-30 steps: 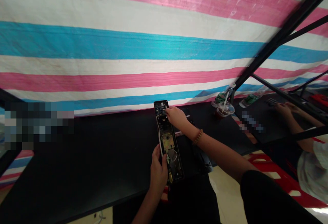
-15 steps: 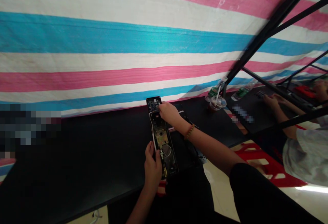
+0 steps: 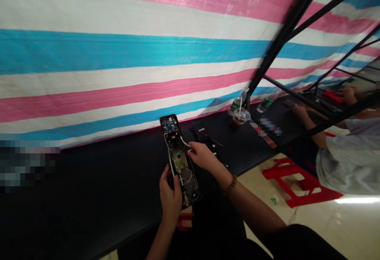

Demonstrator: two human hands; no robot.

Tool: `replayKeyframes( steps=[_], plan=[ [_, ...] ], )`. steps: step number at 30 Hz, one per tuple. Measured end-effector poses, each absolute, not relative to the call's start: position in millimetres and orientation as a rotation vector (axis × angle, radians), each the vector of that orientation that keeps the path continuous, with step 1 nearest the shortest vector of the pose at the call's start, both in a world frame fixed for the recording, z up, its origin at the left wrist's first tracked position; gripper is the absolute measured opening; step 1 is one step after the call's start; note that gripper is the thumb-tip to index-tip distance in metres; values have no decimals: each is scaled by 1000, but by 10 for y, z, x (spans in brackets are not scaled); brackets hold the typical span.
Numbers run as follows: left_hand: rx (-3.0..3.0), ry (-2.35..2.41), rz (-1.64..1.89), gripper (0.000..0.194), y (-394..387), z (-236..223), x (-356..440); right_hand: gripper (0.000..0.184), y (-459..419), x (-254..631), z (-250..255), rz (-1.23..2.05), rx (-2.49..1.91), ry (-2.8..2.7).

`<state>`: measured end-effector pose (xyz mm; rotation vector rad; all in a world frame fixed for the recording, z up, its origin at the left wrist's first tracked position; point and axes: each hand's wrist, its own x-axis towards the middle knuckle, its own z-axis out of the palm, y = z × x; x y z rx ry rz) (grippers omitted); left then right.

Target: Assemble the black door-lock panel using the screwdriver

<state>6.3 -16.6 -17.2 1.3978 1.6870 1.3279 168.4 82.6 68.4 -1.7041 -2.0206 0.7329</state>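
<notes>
A long black device casing [image 3: 175, 149] lies opened, its near end at the table's edge. At its far end sits a circuit board [image 3: 170, 126]; a metal plate [image 3: 180, 161] and thin wires show further down. My left hand [image 3: 171, 194] is closed around the casing's lower left side. In a pinch at the right side, my right hand [image 3: 204, 157] has the end of a white cable [image 3: 184, 142], which runs up to just below the board. The right fingertips are partly hidden by the hand itself.
Black parts [image 3: 200, 131] and a thin rod-like tool [image 3: 216, 142] lie right of the casing on the black table [image 3: 89, 196]. Beyond stand a plastic cup with a straw [image 3: 241, 117] and bottles [image 3: 267, 103]. A red stool [image 3: 297, 180] and another person [image 3: 344, 153] are at right.
My right hand has moved from the circuit board down and right, drawing out the white cable, now visible. My left hand keeps its hold. The whole view has shifted slightly to the right.
</notes>
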Motion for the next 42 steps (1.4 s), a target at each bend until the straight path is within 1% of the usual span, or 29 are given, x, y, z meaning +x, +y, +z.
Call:
replayKeyframes(
  steps=[2, 4, 6, 8, 9, 11, 13, 14, 16, 18, 21, 23, 27, 32, 36, 39, 42],
  plan=[
    [1478, 1714, 1405, 46, -206, -68, 73, 41, 579, 1692, 626, 779, -1650, -1844],
    [1504, 1656, 1422, 43, -257, 85, 100, 44, 360, 1665, 656, 915, -1543, -1662],
    [1396, 1515, 1352, 43, -295, 265, 144, 41, 174, 1648, 750, 1083, -1385, -1597],
    [1152, 1358, 1255, 47, -305, 442, 182, 34, 19, 1694, 827, 1128, -1263, -1663],
    [1007, 1291, 1213, 50, -300, 523, 191, 31, -47, 1752, 833, 1073, -1263, -1684],
    [754, 1180, 1162, 54, -279, 667, 169, 27, -167, 1938, 740, 812, -1407, -1597],
    [621, 1105, 1150, 54, -257, 790, 94, 27, -283, 2183, 513, 482, -1607, -1395],
    [598, 1096, 1160, 53, -250, 846, 40, 29, -344, 2306, 365, 378, -1680, -1340],
    [612, 1118, 1184, 50, -238, 947, -79, 37, -470, 2512, 55, 337, -1736, -1352],
    [683, 1165, 1208, 50, -220, 1025, -191, 41, -576, 2631, -206, 412, -1703, -1485],
    [856, 1199, 1252, 52, -172, 1082, -307, 27, -642, 2666, -423, 409, -1648, -1592],
    [955, 1226, 1315, 52, -136, 1093, -343, 25, -627, 2655, -476, 374, -1637, -1576],
    [1024, 1317, 1461, 49, -114, 1143, -334, 30, -587, 2684, -530, 347, -1629, -1567],
    [931, 1377, 1624, 47, -135, 1261, -273, 16, -588, 2733, -530, 358, -1564, -1566],
    [1012, 1521, 1589, 45, -155, 1256, -301, 16, -585, 2651, -379, 412, -1540, -1427],
    [1045, 1538, 1541, 43, -194, 1204, -346, 16, -579, 2571, -234, 439, -1546, -1320],
    [1091, 1543, 1487, 40, -243, 1176, -360, 23, -543, 2529, -128, 449, -1552, -1191]
  ],
)
